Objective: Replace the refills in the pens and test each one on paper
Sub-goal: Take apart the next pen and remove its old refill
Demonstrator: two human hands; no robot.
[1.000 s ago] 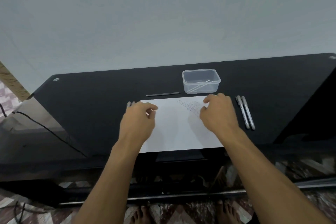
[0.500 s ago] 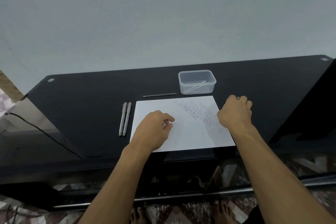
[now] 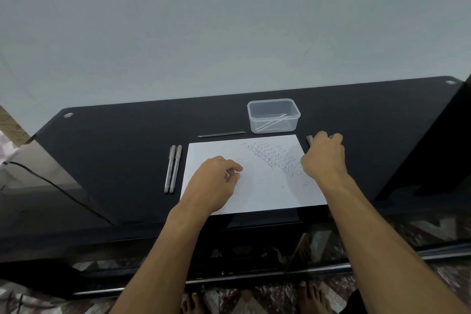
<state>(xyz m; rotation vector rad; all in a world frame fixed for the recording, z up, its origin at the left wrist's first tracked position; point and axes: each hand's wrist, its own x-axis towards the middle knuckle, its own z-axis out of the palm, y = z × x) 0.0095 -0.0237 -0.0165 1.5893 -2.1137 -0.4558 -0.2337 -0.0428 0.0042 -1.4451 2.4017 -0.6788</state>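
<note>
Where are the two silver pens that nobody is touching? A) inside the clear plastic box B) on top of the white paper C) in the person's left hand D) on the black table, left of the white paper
D: the two silver pens lie side by side on the black table, just left of the white sheet of paper, with no hand on them.

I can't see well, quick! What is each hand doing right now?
Left hand: loosely curled over the paper, holding nothing.
Right hand: curled over the pens; grip cannot be told.
</note>
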